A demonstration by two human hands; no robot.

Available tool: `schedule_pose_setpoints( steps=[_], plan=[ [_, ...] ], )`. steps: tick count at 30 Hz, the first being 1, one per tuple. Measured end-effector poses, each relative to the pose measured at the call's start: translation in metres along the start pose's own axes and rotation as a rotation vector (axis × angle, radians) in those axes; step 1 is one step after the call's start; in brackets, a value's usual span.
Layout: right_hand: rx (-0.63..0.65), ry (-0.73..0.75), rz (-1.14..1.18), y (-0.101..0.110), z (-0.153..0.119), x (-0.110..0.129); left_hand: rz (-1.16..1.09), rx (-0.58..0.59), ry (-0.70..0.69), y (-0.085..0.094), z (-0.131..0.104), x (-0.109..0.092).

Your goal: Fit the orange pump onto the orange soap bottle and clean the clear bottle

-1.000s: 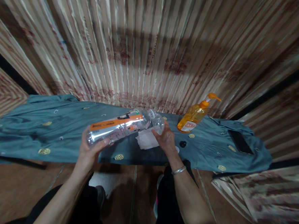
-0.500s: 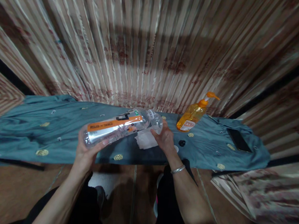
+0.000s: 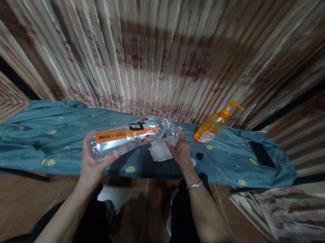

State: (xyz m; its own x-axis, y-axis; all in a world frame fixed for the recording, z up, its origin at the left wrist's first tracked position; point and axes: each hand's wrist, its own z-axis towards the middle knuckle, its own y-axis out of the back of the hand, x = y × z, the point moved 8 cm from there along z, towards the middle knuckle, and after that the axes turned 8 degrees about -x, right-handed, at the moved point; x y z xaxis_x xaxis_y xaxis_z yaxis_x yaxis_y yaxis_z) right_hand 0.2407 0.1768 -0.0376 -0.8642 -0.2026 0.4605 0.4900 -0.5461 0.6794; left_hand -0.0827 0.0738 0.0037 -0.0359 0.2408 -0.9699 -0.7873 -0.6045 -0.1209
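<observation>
My left hand (image 3: 95, 161) is wrapped around the base of a large clear plastic bottle (image 3: 125, 135) with an orange and silver label. The bottle lies tilted above the cloth, its neck pointing right and slightly up. My right hand (image 3: 181, 150) grips a small clear plastic container (image 3: 173, 131), perhaps a cup, at the bottle's mouth. Whether the two touch I cannot tell. Under the container and beside my right thumb is a piece of white tissue (image 3: 162, 151); I cannot tell whether the thumb presses on it.
A pump bottle (image 3: 211, 126) of orange liquid stands right of my right hand. Near it are a small black object (image 3: 200, 156) and a white round piece (image 3: 193, 162). A dark phone (image 3: 262, 154) lies farther right on the blue-green cloth (image 3: 73, 141). Pleated curtains (image 3: 161, 55) hang behind.
The view has shifted slightly, so things sit a little farther right. Both hands keep their grips, and the bottle and container stay nearly as they were.
</observation>
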Motion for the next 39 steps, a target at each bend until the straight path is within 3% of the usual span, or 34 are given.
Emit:
schedule_pose_setpoints(
  steps=[11,22,32,39],
  plan=[
    [0.04,-0.035,-0.026,0.001,0.0,0.001,0.052,-0.009,-0.031,-0.004,-0.003,-0.016],
    [0.015,-0.017,0.017,0.003,-0.001,-0.002,0.079,0.026,-0.088,-0.001,0.0,-0.014],
    [0.02,-0.036,0.002,0.003,-0.001,0.0,0.128,0.058,-0.128,-0.004,-0.003,-0.023],
    [0.017,-0.033,0.007,0.002,-0.001,-0.001,0.156,0.014,-0.173,-0.004,-0.002,-0.026]
  ],
)
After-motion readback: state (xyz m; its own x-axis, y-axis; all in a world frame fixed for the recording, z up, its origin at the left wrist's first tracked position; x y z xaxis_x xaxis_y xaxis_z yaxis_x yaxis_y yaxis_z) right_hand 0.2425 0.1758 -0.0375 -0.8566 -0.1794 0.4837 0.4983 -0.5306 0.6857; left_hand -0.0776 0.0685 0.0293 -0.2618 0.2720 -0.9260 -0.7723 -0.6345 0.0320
